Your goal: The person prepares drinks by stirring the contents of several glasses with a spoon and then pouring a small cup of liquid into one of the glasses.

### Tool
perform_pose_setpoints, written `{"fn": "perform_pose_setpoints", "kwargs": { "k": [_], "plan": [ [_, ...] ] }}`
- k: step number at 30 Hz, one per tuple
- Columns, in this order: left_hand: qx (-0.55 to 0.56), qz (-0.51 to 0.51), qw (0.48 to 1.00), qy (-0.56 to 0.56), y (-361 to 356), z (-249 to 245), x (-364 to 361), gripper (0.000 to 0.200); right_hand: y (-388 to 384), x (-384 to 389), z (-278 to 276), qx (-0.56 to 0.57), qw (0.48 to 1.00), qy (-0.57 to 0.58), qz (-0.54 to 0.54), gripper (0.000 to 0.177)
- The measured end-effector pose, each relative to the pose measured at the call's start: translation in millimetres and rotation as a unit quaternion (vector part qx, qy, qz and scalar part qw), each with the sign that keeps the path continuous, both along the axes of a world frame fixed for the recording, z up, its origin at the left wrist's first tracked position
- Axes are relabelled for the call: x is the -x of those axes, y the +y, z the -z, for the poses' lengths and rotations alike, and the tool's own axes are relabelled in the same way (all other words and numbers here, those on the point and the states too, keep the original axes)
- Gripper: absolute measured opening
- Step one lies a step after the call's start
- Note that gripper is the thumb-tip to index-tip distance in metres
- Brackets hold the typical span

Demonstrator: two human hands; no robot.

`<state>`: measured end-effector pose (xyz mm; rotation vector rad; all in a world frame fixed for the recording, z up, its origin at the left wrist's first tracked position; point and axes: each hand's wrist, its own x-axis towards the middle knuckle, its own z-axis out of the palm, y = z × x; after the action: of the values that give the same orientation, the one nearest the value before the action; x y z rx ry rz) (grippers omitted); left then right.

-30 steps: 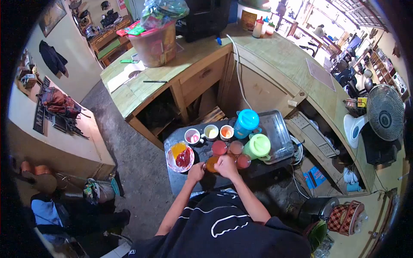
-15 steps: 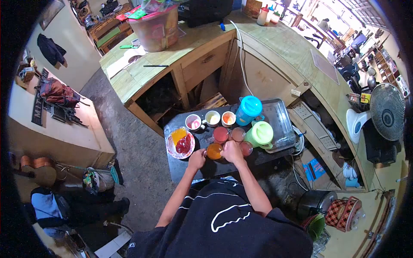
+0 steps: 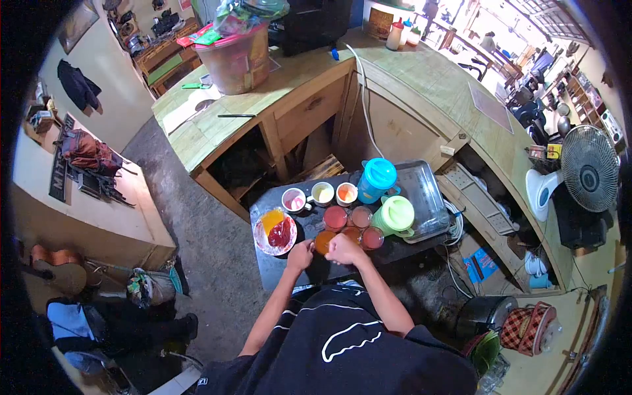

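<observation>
My right hand (image 3: 344,250) is closed in a fist at the right side of a glass of orange drink (image 3: 323,241). Anything inside its fingers is hidden. Just left of that glass, my left hand (image 3: 300,255) has its fingers curled, and I cannot make out what is in them. Behind my hands stand several glasses of pinkish drink (image 3: 335,217). A plate (image 3: 261,245) with yellow-orange and red jelly lies to the left. Three white mugs (image 3: 293,199) with coloured contents line the far side of the dark table (image 3: 270,271).
A blue pitcher (image 3: 378,179) and a light green pitcher (image 3: 396,214) stand right of the glasses, beside a clear tray (image 3: 424,197). Beyond is a wooden counter (image 3: 408,82) with a pink-lidded tub (image 3: 236,62). A white fan (image 3: 586,164) stands at the right.
My right hand has moved slightly left and down, closer to the orange glass. My left hand stays beside it with fingers curled. The whole view has shifted a little.
</observation>
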<state>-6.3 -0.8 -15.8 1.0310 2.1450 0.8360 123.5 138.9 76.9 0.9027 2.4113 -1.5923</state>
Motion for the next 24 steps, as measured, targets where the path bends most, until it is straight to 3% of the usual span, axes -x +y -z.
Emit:
{"fn": "perform_pose_setpoints", "kwargs": {
  "k": [2,3,5,6,7,10,11,12,14,15,17,20,24],
  "plan": [
    [-0.002,-0.005,1.0,0.01,0.9,-4.5,-2.0,0.021,-7.2,2.4,5.9,0.136,0.987,0.047,0.066,0.022],
    [-0.002,-0.008,1.0,0.016,0.0,-5.6,-2.0,0.021,-8.8,4.9,9.9,0.146,0.977,0.082,0.134,0.021],
    [-0.04,-0.005,0.999,0.014,-2.4,10.6,-0.9,0.021,-2.5,1.0,15.8,-0.114,0.98,0.096,0.135,0.02],
    [-0.06,0.0,0.998,0.014,-1.4,9.1,-0.3,0.021,1.6,-0.5,15.0,-0.244,0.955,0.101,0.137,0.019],
    [-0.054,-0.001,0.998,0.012,-0.1,7.1,0.5,0.021,3.6,-1.4,15.1,-0.269,0.955,0.056,0.111,0.018],
    [-0.033,-0.007,0.999,0.002,-1.2,-4.2,-2.9,0.021,3.1,-1.8,6.9,-0.135,0.991,0.011,-0.019,0.018],
    [-0.033,-0.003,0.999,0.008,-0.7,-4.2,-2.7,0.021,2.0,-2.5,17.5,-0.03,0.999,0.008,-0.024,0.02],
    [-0.023,-0.003,1.0,0.006,-0.5,-4.9,-2.9,0.022,-0.1,-1.0,16.2,0.136,0.99,0.029,-0.01,0.021],
    [-0.003,-0.003,1.0,0.004,-0.7,-6.5,-2.1,0.022,-5.0,1.7,13.4,0.151,0.983,0.066,0.086,0.02],
    [-0.013,-0.002,1.0,0.002,-0.8,-5.2,-1.8,0.023,-2.5,1.6,12.8,0.024,0.99,0.086,0.108,0.02],
    [-0.031,-0.012,0.999,0.006,-1.9,-1.5,-2.7,0.023,0.0,-2.1,12.4,-0.227,0.955,0.119,0.15,0.021],
    [-0.035,-0.005,0.999,0.015,-2.3,4.9,-2.4,0.024,7.7,-5.3,19.9,-0.188,0.978,0.049,0.071,0.022],
    [-0.022,0.004,1.0,0.016,-2.2,0.8,-1.2,0.025,1.9,-6.2,13.9,0.131,0.991,0.02,0.012,0.022]
  ]
}}
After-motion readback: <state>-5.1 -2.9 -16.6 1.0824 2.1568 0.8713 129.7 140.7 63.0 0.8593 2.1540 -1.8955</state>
